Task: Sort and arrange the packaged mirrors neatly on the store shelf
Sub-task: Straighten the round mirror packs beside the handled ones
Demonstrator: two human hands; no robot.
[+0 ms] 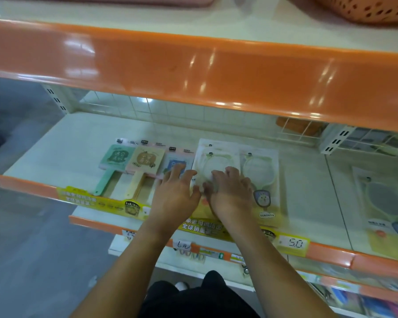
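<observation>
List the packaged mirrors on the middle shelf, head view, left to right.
green handled mirror → beige handled mirror → blue mirror pack, partly under the left hand → white round mirror pack under the right hand → second round mirror pack → grey mirror pack far right.

My two arms bare from fingertips to frame's near edge; no sleeves in view. My left hand (174, 193) and right hand (231, 195): no rings, no gloves, no watch or bracelet on either wrist. Fingernails short, unpainted as far as blur allows. Near bottom centre, my black garment (200, 299), dark and plain, no print visible. Just beyond it, pale toe of my shoe (182, 286), blurred.
</observation>
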